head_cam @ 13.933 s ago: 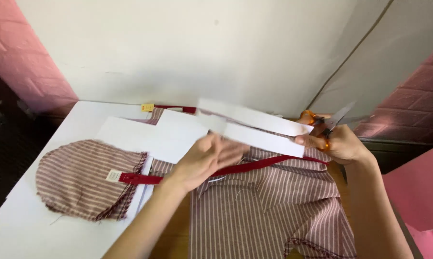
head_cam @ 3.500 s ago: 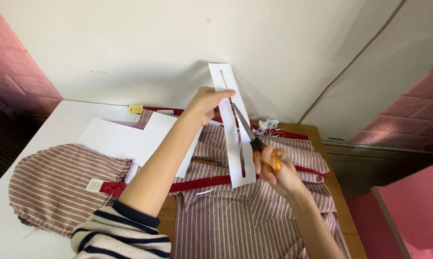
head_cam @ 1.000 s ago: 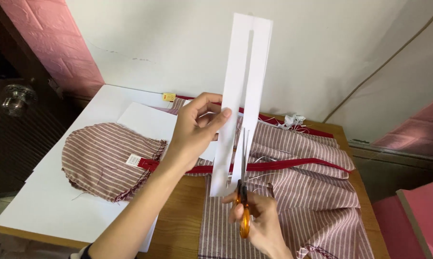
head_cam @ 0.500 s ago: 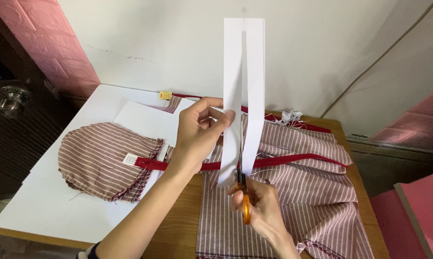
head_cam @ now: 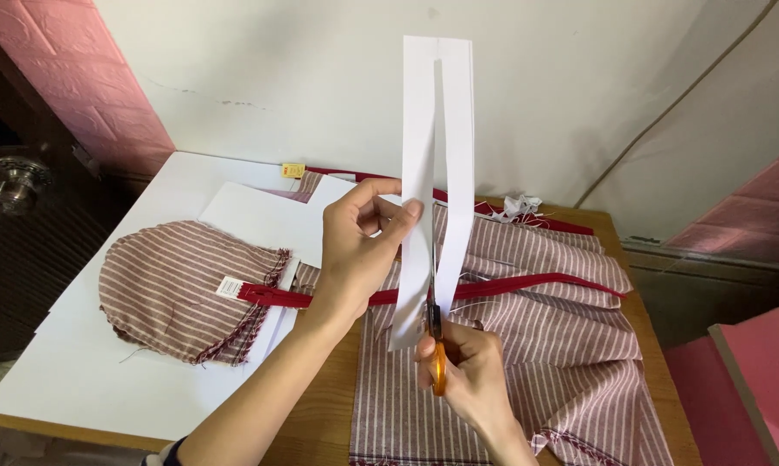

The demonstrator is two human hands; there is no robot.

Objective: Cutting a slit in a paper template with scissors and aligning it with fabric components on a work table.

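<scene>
My left hand (head_cam: 359, 246) pinches the left leg of a long white paper strip (head_cam: 457, 129) and holds it upright above the table. The strip is slit lengthwise up its middle, joined only at the top. My right hand (head_cam: 467, 371) grips orange-handled scissors (head_cam: 436, 349) below it, blades pointing up into the slit. Under both hands lies red-and-white striped fabric (head_cam: 527, 345) with a red zipper tape (head_cam: 510, 285) across it.
A rounded striped fabric piece (head_cam: 178, 289) lies on white paper sheets (head_cam: 87, 371) at the left of the wooden table (head_cam: 329, 414). A small yellow item (head_cam: 293, 170) sits by the white wall. A door knob (head_cam: 9, 181) is at far left, a pink board (head_cam: 760, 380) at right.
The strip went from lying across the table to standing upright. Over the last second the scissors have cut further up its middle, and the view has shifted slightly.
</scene>
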